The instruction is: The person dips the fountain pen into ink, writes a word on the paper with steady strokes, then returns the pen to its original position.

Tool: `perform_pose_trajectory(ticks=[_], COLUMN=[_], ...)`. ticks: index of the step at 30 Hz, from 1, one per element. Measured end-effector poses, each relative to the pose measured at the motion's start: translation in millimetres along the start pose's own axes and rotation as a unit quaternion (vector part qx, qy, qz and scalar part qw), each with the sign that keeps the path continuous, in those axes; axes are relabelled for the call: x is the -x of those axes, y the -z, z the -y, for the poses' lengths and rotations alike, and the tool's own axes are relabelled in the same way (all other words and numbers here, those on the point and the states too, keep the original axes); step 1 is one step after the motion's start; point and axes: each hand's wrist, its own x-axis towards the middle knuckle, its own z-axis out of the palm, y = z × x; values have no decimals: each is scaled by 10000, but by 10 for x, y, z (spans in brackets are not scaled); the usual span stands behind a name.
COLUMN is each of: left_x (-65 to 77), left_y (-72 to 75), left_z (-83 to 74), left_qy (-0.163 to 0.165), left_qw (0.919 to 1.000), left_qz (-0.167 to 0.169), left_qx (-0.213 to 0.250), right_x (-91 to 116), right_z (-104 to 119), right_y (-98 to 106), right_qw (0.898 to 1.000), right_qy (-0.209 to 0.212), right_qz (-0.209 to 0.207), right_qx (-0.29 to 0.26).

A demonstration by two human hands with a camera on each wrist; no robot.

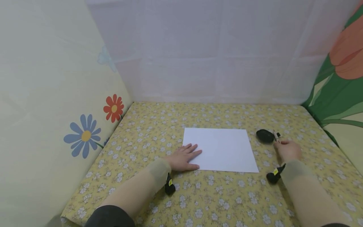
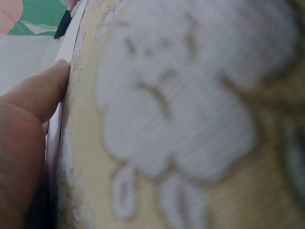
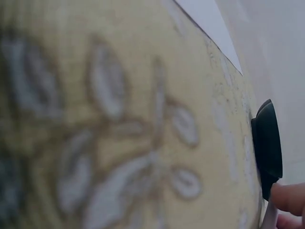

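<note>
A blank white sheet of paper lies on the floral tablecloth. My left hand rests on its left side, fingers spread over the sheet; in the left wrist view the thumb lies along the paper's edge. To the right of the sheet sits a dark, rounded oval object. Right next to it, my right hand pinches a slim, pale stick-like thing with a dark part beside its far end. The right wrist view catches only the fingertips by the dark object; I cannot tell the pale thing's kind.
The yellow floral cloth covers the table around the sheet. A white sheet of fabric hangs behind the table's back edge, and flower-printed panels stand at left and right. Each wrist wears a small black camera.
</note>
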Motion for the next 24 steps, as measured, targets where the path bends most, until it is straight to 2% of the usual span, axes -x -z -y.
perform_pose_trajectory(ticks=[9,16,19,24], left_x=[-14,-8,-14,-20], left_y=[-19,-10,-20,-37], left_z=[5,-2,2,12], left_qy=[27,35,44,63], left_qw=[10000,10000,10000,10000], left_qz=[-30,1,-2,-35], left_qx=[19,9,17,-10], right_x=[-44,-17,24,84], right_z=[30,22,33,54], right_y=[-35,-20,9,53], right_qw=[9990,9994,9997,9995], right_qy=[-116,-205,-127,233], right_qz=[-252,-247,-218,-204], right_qx=[356,131,-49,-2])
